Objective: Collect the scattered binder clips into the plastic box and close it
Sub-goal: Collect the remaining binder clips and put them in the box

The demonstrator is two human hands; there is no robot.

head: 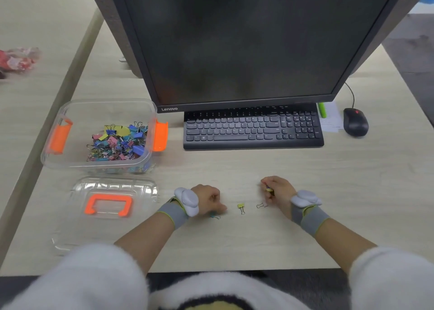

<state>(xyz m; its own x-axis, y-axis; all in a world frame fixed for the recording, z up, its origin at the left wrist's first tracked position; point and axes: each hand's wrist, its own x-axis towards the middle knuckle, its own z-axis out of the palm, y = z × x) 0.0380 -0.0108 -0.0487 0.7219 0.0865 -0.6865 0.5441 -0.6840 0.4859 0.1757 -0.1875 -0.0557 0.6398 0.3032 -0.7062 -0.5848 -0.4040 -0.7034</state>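
A clear plastic box point(70, 166) with orange latches stands open at the left, holding a heap of coloured binder clips point(119, 141). Its clear lid point(112, 192) with an orange handle lies flat in front of it. My left hand point(207, 200) rests on the desk with curled fingers over a small teal clip point(215, 216). A yellow clip point(241, 207) lies loose between my hands. My right hand point(277, 189) is curled round some gathered clips, one yellow. Another small clip point(261, 205) lies just below that hand.
A dark Lenovo monitor point(246, 46) and black keyboard point(253, 131) stand behind my hands. A black mouse point(355, 125) and papers with a green pen point(322, 109) lie at the right. A red wrapper point(17, 59) sits on the neighbouring desk, far left.
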